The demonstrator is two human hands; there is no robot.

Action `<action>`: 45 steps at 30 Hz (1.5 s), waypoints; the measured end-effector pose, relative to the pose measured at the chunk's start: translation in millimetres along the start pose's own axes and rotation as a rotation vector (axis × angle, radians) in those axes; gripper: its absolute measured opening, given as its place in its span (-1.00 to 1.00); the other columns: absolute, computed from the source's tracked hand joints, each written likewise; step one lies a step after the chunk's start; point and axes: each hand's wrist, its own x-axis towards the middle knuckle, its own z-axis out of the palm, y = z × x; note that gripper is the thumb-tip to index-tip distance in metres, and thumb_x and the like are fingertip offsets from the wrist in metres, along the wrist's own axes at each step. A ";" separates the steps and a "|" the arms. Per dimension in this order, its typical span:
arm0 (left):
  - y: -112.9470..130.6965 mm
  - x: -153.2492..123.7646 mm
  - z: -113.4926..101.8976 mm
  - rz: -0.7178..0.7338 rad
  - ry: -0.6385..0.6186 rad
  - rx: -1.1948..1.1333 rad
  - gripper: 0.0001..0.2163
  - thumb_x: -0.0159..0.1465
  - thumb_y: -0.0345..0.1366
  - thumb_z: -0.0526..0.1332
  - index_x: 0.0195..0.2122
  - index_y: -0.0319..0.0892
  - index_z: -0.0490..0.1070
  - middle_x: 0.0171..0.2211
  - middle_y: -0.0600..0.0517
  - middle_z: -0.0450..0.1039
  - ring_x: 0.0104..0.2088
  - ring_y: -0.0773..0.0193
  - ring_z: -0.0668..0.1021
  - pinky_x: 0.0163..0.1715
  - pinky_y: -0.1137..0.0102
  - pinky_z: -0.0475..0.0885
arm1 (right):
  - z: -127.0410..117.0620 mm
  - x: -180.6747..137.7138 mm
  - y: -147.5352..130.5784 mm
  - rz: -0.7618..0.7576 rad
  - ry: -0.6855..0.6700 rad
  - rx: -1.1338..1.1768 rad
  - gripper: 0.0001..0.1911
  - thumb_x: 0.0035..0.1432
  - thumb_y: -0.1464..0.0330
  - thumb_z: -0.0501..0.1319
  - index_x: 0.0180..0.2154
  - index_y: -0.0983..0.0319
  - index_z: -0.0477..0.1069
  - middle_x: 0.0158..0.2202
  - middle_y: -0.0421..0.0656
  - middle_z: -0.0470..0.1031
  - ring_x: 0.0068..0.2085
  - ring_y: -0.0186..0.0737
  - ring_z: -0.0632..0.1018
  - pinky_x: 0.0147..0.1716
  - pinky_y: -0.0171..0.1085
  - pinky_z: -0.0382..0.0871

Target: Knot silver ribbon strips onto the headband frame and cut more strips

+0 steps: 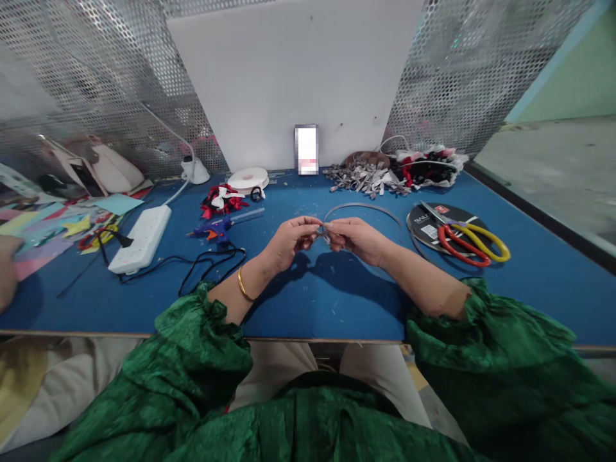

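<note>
Lying at the left, a white power strip [140, 240] was followed by a blue glue gun [215, 229]. By the left hand [292, 240], a grey ribbon [363, 205] was pinched above the blue table [289, 316]; by the right hand [356, 239], just beside, it was pinched too. Farther right, red-and-yellow scissors [451, 225] were laid across a black spool [426, 231].

left hand [291, 240] + right hand [356, 239]: pinch grey ribbon [362, 205] | scissors [464, 239]: on black spool [416, 222]
</note>
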 end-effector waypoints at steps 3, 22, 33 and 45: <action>-1.3 -0.4 -0.6 -0.068 -0.018 -0.090 -0.81 0.07 -0.35 0.32 -0.28 -0.25 0.44 -0.59 0.15 0.28 -0.63 0.53 0.27 -0.63 0.57 0.12 | 2.9 -0.8 -0.8 -0.057 0.016 -0.059 -0.56 0.07 0.09 0.27 -0.63 0.21 0.21 -0.66 -0.26 0.25 -0.55 -0.34 0.36 -0.48 -0.30 0.18; -3.4 -2.1 4.9 -0.286 -0.014 -0.480 -0.90 0.20 -0.50 0.19 -0.26 -0.26 0.41 -0.59 0.17 0.28 -0.73 0.60 0.20 -0.61 0.58 0.25 | 12.2 -1.5 3.4 -0.334 0.124 -0.346 -0.69 0.11 0.31 0.16 -0.62 0.19 0.18 -0.65 -0.27 0.25 -0.55 -0.35 0.25 -0.50 -0.30 0.09; -2.5 -0.5 -2.8 -0.425 -0.117 -0.597 -0.89 0.25 -0.52 0.11 -0.27 -0.29 0.40 -0.59 0.17 0.24 -0.73 0.61 0.21 -0.63 0.61 0.22 | 7.9 -4.1 3.5 -0.560 0.141 -0.857 -0.72 0.19 0.29 0.13 -0.53 0.18 0.16 -0.55 -0.24 0.21 -0.47 -0.29 0.23 -0.39 -0.27 0.05; 7.2 1.8 -9.0 -0.297 -0.028 -0.587 -0.85 0.26 -0.33 0.17 -0.28 -0.32 0.44 -0.54 0.05 0.45 -0.70 0.53 0.28 -0.64 0.53 0.27 | 3.9 -2.6 -5.3 -0.156 0.086 0.004 -0.53 0.12 0.00 0.24 -0.57 0.22 0.28 -0.62 -0.26 0.20 -0.55 -0.35 0.31 -0.48 -0.29 0.19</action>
